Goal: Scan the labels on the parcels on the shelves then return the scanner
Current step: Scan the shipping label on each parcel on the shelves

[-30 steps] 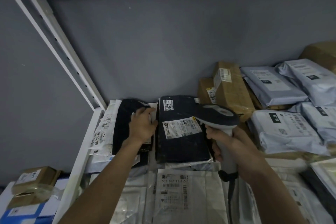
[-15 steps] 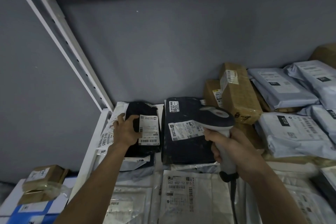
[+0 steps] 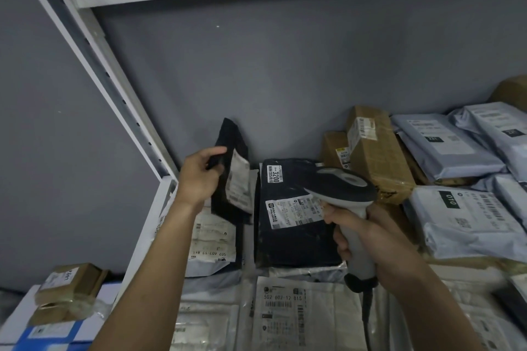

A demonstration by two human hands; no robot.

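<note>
Black parcel (image 3: 231, 177) now lifted upright in left hand (image 3: 199, 177), scanner (image 3: 342, 191) gripped in right hand (image 3: 368, 239) just beside.

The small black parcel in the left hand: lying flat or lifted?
Lifted. The left hand holds the small black parcel upright above the shelf.

The scanner (image 3: 346, 202) grip is hidden inside the right hand (image 3: 368, 239); the lifted black parcel's label (image 3: 238, 179) is blurred.
</note>
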